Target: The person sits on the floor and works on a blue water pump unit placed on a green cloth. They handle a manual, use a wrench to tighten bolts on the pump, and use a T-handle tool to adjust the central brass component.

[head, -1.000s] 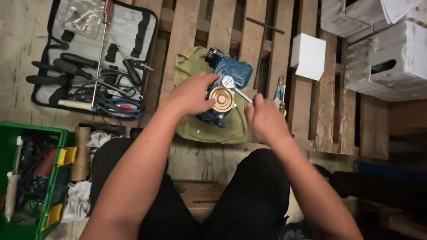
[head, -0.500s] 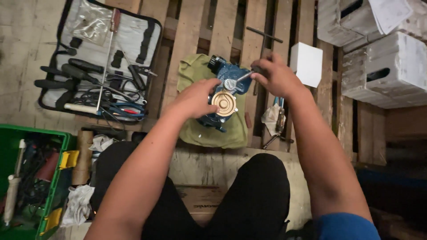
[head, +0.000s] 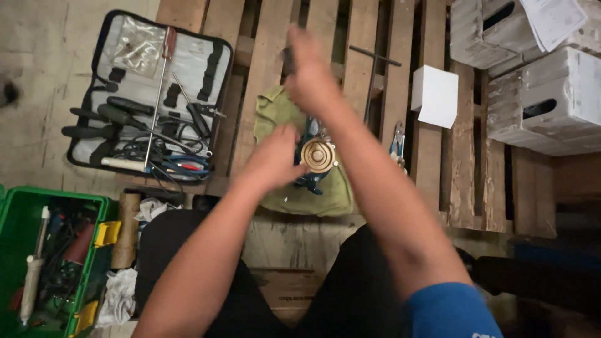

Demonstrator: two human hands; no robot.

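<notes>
Mid-frame, the left hand [head: 275, 159] grips the tool [head: 316, 156] with the brass disc, lying on a green cloth [head: 282, 116] over pallet slats. The right hand [head: 310, 75] hovers above, blurred; its finger spread is unclear. The tool case [head: 150, 100] lies upper left, well apart.

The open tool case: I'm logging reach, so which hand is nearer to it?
Left. The left hand rests by the brass-coloured part on the green cloth, just right of the open tool case; the right hand is raised farther right.
</notes>
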